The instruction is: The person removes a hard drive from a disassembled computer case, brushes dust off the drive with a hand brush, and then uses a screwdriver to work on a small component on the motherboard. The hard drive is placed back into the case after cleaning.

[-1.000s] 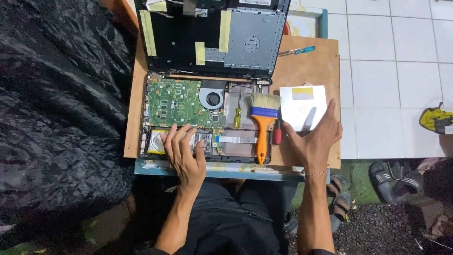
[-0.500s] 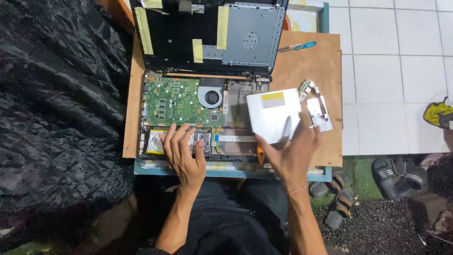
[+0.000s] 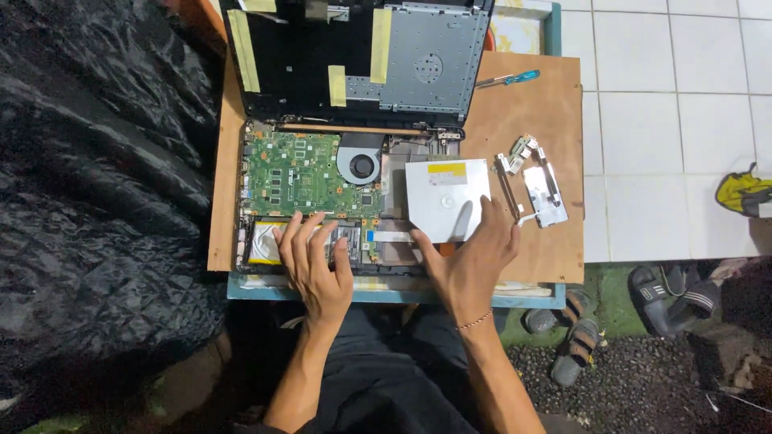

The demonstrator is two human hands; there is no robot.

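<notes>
An opened laptop lies on a wooden board [image 3: 531, 112], its green motherboard [image 3: 301, 173] and round fan [image 3: 362, 165] exposed. My left hand [image 3: 310, 261] rests flat on the lower left of the laptop base, over a battery-like part. My right hand [image 3: 470, 257] grips a flat silver optical drive [image 3: 446, 197], with thumb at its lower left and fingers on top. The drive lies over the right side of the laptop base. The lid [image 3: 354, 56] stands open at the back, with strips of yellow tape on it.
A metal bracket and small parts [image 3: 535, 181] lie on the board to the right. A blue-handled screwdriver [image 3: 507, 78] lies near the back. Black quilted cloth [image 3: 96, 201] fills the left side. Sandals [image 3: 667, 297] and a tiled floor [image 3: 667, 120] are at the right.
My right hand has carried the silver drive leftward from the board onto the right side of the laptop base, covering the brush. My left hand has stayed in place.
</notes>
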